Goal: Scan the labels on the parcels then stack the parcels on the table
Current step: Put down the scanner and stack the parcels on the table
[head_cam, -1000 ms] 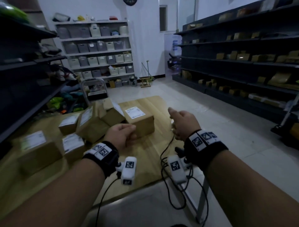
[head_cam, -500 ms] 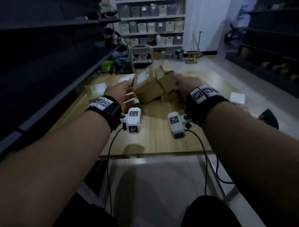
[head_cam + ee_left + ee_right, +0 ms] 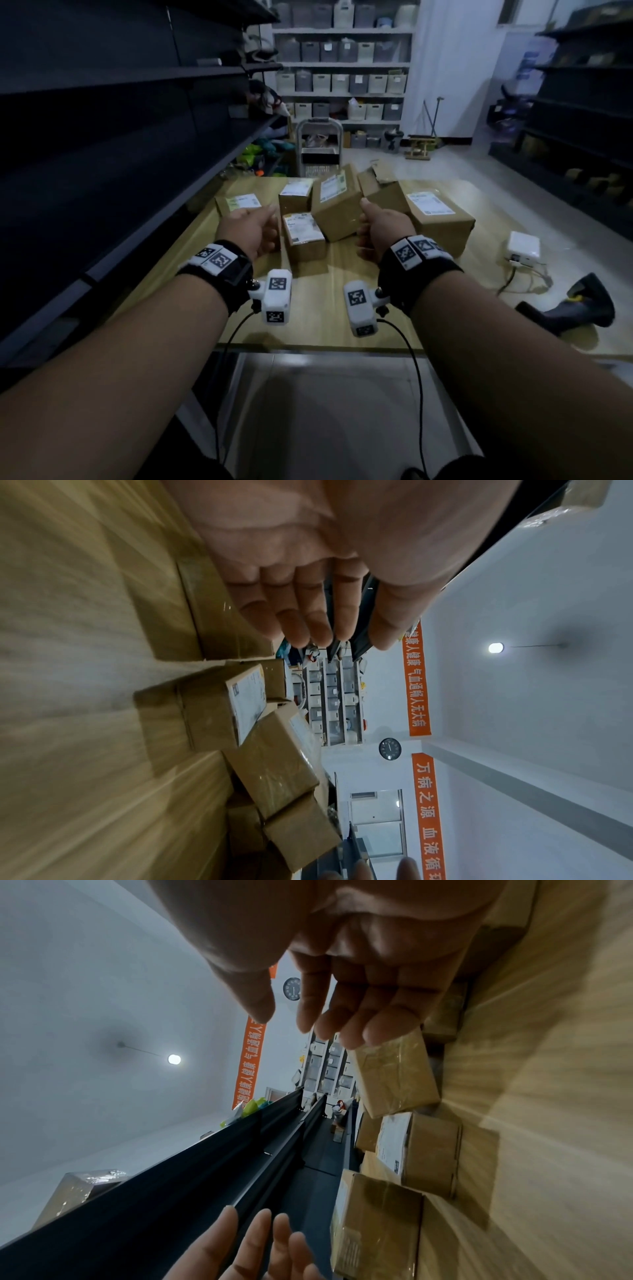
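Several brown cardboard parcels with white labels lie clustered on the wooden table (image 3: 329,308). A small parcel (image 3: 303,236) lies nearest me, with a tilted parcel (image 3: 337,205) leaning behind it and a large parcel (image 3: 438,216) to the right. My left hand (image 3: 253,226) hovers left of the small parcel, palm turned inward, fingers straight (image 3: 308,601) and holding nothing. My right hand (image 3: 383,226) hovers between the tilted and large parcels, its fingers loosely bent (image 3: 359,1001) and empty, the tips close to the tilted parcel (image 3: 394,1074). A black handheld scanner (image 3: 579,305) lies at the table's right.
A white adapter (image 3: 524,245) with cables sits behind the scanner. Dark shelving (image 3: 137,154) runs along the table's left edge. A folding step stool (image 3: 320,147) stands behind the table, with white shelves of bins (image 3: 342,82) on the far wall.
The head view has swung round so the parcels now lie straight ahead. Both hands have come in on either side of the nearest parcels, and the left hand has uncurled.
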### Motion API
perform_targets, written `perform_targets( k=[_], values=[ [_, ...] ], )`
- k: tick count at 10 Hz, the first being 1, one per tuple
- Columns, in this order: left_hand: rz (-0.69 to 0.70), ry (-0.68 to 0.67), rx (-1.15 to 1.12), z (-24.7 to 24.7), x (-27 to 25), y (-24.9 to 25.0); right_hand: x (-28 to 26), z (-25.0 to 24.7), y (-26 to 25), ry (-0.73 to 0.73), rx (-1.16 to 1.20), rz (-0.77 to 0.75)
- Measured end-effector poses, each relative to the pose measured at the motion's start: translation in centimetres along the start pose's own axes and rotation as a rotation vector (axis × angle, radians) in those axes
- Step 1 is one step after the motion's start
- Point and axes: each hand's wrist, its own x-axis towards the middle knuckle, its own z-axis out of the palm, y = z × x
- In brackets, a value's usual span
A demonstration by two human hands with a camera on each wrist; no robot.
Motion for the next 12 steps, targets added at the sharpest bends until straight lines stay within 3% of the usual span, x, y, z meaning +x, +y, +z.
perform_targets(
  k=[5,7,9,11,12],
  values=[
    [0.07,0.238,0.061,-6.0,4.6,1.4,2.6,8.0,0.5,-0.19,0.049,0.053],
    [0.003,0.247,0.05,-7.4,6.9,0.9,4.1,11.2,0.3,-0.23,0.034,0.069],
    [-0.041,0.237,0.178,-8.0,10.1,-0.5,6.1,14.0,0.9,-0.246,-0.065,0.074],
    [-0.115,0.178,0.229,-7.9,12.4,-2.1,12.2,16.6,4.6,-0.243,-0.224,0.106],
    [-0.134,0.135,0.27,-7.8,13.0,-2.8,12.0,17.5,4.4,-0.218,-0.252,0.101]
  ],
)
